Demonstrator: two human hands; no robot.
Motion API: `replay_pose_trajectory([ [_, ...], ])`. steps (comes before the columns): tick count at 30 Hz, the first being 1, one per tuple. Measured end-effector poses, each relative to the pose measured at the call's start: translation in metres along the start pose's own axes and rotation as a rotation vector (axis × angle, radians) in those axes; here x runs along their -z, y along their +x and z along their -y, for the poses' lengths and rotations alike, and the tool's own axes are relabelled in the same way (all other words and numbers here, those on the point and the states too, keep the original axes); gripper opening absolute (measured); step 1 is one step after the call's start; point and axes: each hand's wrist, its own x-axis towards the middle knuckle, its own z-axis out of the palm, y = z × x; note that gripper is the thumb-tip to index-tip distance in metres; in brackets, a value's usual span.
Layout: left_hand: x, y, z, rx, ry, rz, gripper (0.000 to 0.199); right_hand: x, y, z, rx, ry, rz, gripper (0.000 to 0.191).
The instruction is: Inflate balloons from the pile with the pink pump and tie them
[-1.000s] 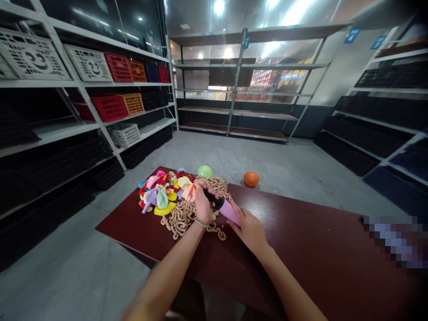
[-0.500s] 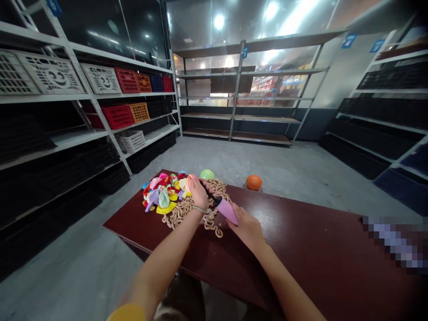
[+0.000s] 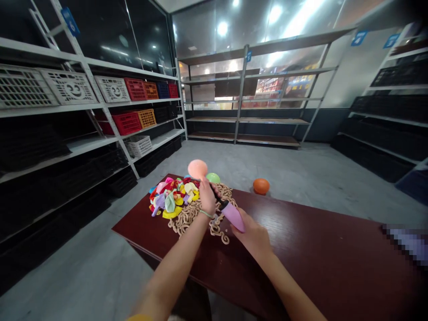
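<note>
A pink balloon pump [image 3: 233,216] with a black front end lies across my two hands above the dark red table [image 3: 301,236]. My right hand [image 3: 254,236] is wrapped round its pink body. My left hand [image 3: 207,198] closes round the black front end, where a peach balloon [image 3: 197,169], partly inflated, sticks up beyond the fingers. Left of that hand lies a pile of flat, colourful balloons [image 3: 170,201]. Beige twisted strands [image 3: 190,216] are heaped beneath and around the left hand.
A green balloon [image 3: 213,178] shows behind the table's far edge, and an orange balloon [image 3: 261,186] rests on the floor beyond. Shelves with crates [image 3: 125,122] stand at the left. A pixelated object [image 3: 406,243] lies at the table's right.
The peach balloon has swelled from a small shape at my left fingertips to a round ball. The whole view has shifted slightly, while both hands keep their hold on the pump.
</note>
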Motion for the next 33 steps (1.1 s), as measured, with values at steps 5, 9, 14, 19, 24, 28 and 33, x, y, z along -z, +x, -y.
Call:
replay_pose_trajectory([
  [5, -0.009, -0.01, 0.011, -0.002, 0.052, 0.054, 0.037, 0.002, 0.001, -0.006, 0.032, 0.118, 0.002, 0.057],
  [9, 0.004, 0.028, -0.028, -0.022, 0.066, 0.042, 0.039, 0.003, 0.003, -0.011, 0.106, 0.155, 0.022, 0.057],
  [14, 0.022, 0.061, -0.066, -0.081, -0.006, -0.099, 0.036, 0.003, 0.003, -0.008, 0.153, 0.139, 0.047, 0.054],
  [19, 0.006, 0.021, -0.029, -0.019, -0.012, -0.037, 0.041, -0.002, 0.0, 0.0, 0.059, 0.146, 0.03, 0.055],
  [24, -0.005, -0.015, 0.011, 0.028, 0.031, 0.078, 0.042, 0.002, -0.001, -0.001, 0.024, 0.154, 0.04, 0.058],
  [28, 0.007, 0.006, -0.009, 0.014, 0.066, 0.119, 0.045, 0.008, 0.001, -0.007, 0.097, 0.224, 0.084, 0.058],
  [33, 0.025, 0.051, -0.064, -0.078, 0.018, 0.007, 0.04, 0.005, 0.002, -0.014, 0.203, 0.189, 0.078, 0.056],
])
